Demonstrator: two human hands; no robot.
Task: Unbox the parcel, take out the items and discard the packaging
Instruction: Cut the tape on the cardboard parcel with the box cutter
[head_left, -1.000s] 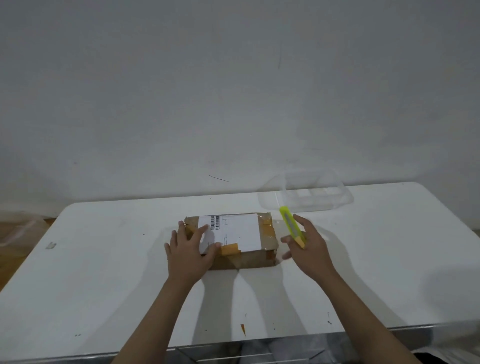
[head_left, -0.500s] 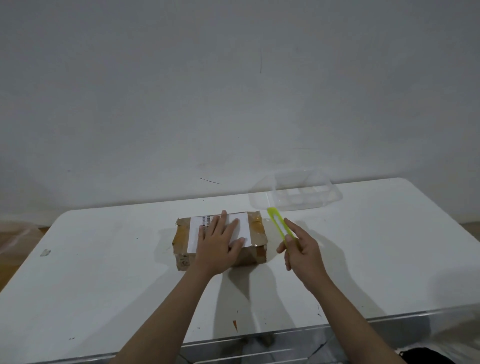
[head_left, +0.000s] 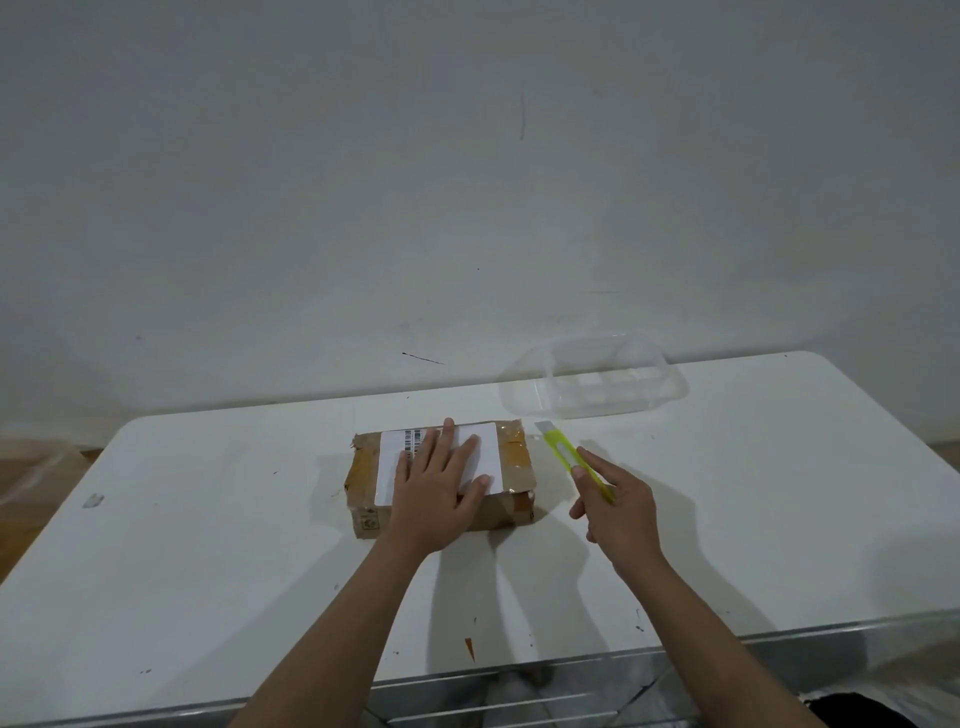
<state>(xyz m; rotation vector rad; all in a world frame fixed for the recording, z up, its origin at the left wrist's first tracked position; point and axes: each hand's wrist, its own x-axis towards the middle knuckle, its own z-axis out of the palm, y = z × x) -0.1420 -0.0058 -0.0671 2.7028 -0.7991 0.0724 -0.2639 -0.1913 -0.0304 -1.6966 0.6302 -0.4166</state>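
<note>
Plain room, bare grey wall (head_left: 467, 182), white table (head_left: 208, 519)

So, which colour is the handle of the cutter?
Bright yellow-green cutter, seen best in the head view.

Table (head_left: 208, 545): white top, bare to the left of and in front of the box (head_left: 509, 506); open passage there.
Box: mid-table, its lid covered by the flat left hand (head_left: 434, 493).
Gap right of box: narrow, taken up by the right hand (head_left: 618, 506) and its cutter (head_left: 563, 449), blade out toward the far edge.
Clear tray (head_left: 592, 384): far right, against the wall (head_left: 467, 182), just beyond the blade tip.
Right end of table: bare.
</note>
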